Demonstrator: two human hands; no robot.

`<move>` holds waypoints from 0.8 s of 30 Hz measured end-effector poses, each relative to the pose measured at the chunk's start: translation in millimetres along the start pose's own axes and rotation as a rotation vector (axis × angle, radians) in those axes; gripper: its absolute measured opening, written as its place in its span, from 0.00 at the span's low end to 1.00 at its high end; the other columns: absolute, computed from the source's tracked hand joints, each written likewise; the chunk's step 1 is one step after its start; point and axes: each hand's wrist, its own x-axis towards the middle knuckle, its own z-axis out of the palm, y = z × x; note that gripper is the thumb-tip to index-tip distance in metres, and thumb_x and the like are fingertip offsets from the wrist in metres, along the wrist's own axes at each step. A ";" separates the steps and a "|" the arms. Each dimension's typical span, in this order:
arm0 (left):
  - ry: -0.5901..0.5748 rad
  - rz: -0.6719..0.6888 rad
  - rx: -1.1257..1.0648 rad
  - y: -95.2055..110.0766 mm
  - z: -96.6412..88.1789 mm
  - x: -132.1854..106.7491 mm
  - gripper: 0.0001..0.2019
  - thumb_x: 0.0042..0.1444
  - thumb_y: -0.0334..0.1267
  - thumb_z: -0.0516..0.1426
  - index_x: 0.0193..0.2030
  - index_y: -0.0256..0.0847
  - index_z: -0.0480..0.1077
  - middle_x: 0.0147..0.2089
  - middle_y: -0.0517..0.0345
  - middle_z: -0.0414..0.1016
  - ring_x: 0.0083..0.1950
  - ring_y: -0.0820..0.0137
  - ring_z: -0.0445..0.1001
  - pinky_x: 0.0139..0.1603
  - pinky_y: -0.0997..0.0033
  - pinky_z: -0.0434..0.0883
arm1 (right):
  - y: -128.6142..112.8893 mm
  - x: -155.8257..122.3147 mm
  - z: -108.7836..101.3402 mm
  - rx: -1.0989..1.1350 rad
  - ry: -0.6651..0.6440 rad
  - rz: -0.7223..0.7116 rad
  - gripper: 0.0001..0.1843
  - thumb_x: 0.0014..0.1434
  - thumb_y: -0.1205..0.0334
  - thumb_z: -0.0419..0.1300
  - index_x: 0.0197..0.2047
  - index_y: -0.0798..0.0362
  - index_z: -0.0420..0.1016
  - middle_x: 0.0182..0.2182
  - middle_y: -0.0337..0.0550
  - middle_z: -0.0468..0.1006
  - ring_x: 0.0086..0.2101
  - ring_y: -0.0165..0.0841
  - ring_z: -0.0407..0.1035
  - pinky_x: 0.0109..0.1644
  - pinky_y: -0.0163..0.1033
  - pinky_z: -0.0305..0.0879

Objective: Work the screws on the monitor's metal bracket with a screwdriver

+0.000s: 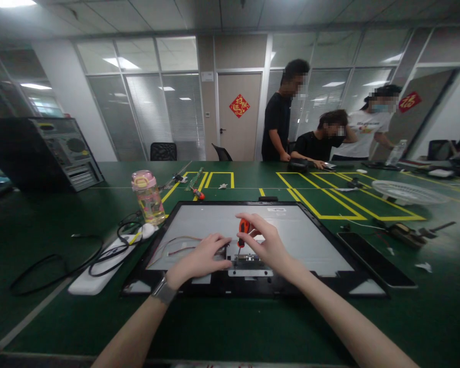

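Note:
A flat display panel with a grey back and black frame lies on the table in front of me. My right hand grips a screwdriver with an orange and black handle. The screwdriver stands nearly upright, its tip down at a metal bracket near the panel's lower middle. At the bracket's left end, my left hand has its thumb and fingers bent around the edge. Thin wires run over the panel left of the bracket. Any screw under the tip is too small to make out.
Left of the panel are a white power strip, black cables and a pink-lidded bottle. A black phone-like slab and a caliper-like tool lie right. Another screwdriver is behind. Three people are across the table.

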 end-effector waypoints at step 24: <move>0.025 -0.021 -0.134 -8.7 1.2 5.1 0.22 0.55 0.42 0.57 0.57 0.43 0.64 0.55 0.52 0.65 0.58 0.62 0.63 0.61 0.62 0.60 | 0.6 -5.6 -22.4 0.348 -0.023 0.163 0.11 0.60 0.58 0.58 0.45 0.49 0.75 0.38 0.44 0.77 0.39 0.36 0.75 0.45 0.46 0.73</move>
